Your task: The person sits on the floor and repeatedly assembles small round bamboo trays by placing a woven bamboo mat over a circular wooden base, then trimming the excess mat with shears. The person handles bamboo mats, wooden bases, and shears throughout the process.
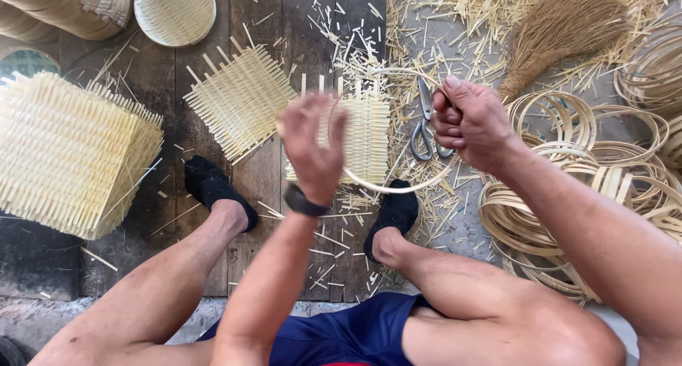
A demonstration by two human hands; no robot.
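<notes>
My right hand (pixel 472 121) is closed around a thin bamboo hoop (pixel 398 188), gripping it at its upper right side. My left hand (pixel 312 142), with a dark watch on the wrist, is raised in front of the hoop and a square woven bamboo mat (pixel 369 131); its fingers are blurred and seem to touch the hoop's left side. The mat sits behind the hoop, between my two hands. I cannot tell whether the left hand grips the hoop or the mat.
A second woven mat (pixel 238 99) lies on the dark wooden boards. A tall stack of mats (pixel 67 149) stands at left. Scissors (pixel 425 128) lie among bamboo offcuts. Coiled bamboo hoops (pixel 568 174) pile at right, a broom (pixel 558 32) above. Finished round baskets (pixel 174 11) sit top left. My feet (pixel 213 188) rest on the boards.
</notes>
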